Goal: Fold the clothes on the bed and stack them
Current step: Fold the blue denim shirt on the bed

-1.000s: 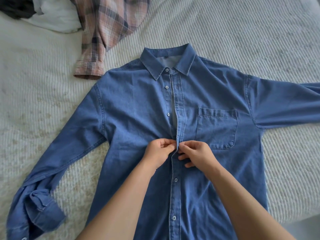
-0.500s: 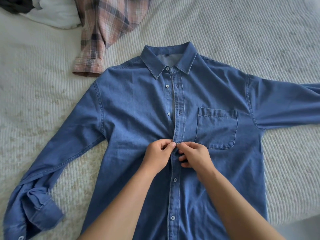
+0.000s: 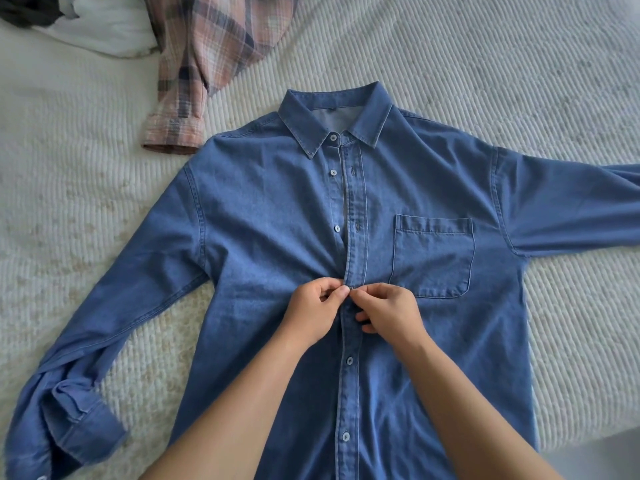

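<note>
A blue denim shirt (image 3: 263, 230) lies face up on the bed, collar toward the far side, both sleeves spread out. Its left sleeve cuff is bunched at the near left. The upper placket gapes open between its buttons, while the lower part is buttoned. My left hand (image 3: 313, 311) pinches the left placket edge at mid-chest. My right hand (image 3: 389, 311) pinches the right placket edge right against it, fingertips meeting at one button spot, just below the chest pocket's level.
A pink plaid shirt (image 3: 211, 53) lies crumpled at the far left, its cuff close to the denim shoulder. White cloth (image 3: 104, 32) and a dark garment (image 3: 24, 12) sit beyond it. The ribbed cream bedspread (image 3: 485, 81) covers the bed; its edge shows at the near right.
Both hands stay pinched at the same mid-chest button. The gap in the placket above them has narrowed. The view has shifted slightly.
</note>
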